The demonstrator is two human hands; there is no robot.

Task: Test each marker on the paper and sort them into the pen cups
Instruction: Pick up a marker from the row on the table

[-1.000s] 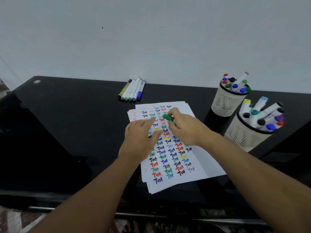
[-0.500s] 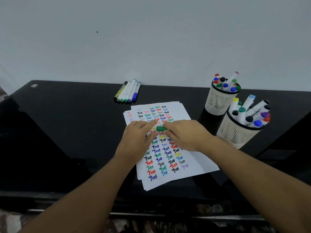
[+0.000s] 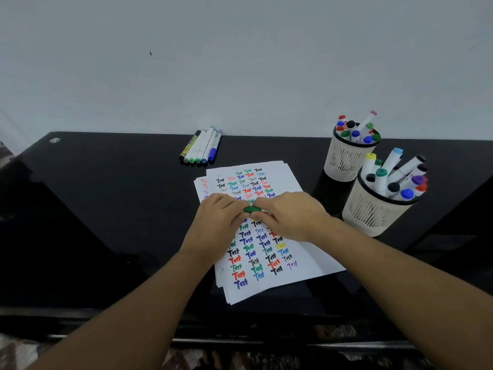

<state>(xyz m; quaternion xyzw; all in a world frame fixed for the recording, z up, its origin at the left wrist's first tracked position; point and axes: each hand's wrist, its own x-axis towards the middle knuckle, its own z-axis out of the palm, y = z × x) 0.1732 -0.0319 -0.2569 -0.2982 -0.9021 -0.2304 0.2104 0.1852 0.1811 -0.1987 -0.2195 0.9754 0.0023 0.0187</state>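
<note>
My left hand [image 3: 217, 218] and right hand [image 3: 289, 216] meet over the middle of the paper [image 3: 269, 252], fingertips pinching a green marker [image 3: 252, 209] between them; only its green cap end shows, and the rest of the barrel is hidden inside my right hand's curled fingers. I cannot tell whether the cap is seated or coming off. Both forearms run in from the lower edge of the view. The paper is a small stack of white sheets, slightly fanned, the top sheet filled with rows of the word "Test" in black, red, green, blue, yellow and purple. It lies on a glossy black table [image 3: 106, 209]. Beyond the paper, near the wall [image 3: 240, 62], a row of five pens [image 3: 201, 146] lies side by side, touching one another. To my right stand two cream mesh pen cups: the far cup [image 3: 344, 158], holding markers with red, black, green, blue and pink caps, and the near cup [image 3: 373, 209], just beside it, holding markers with yellow, light blue, green, black, purple, red and blue caps.
</note>
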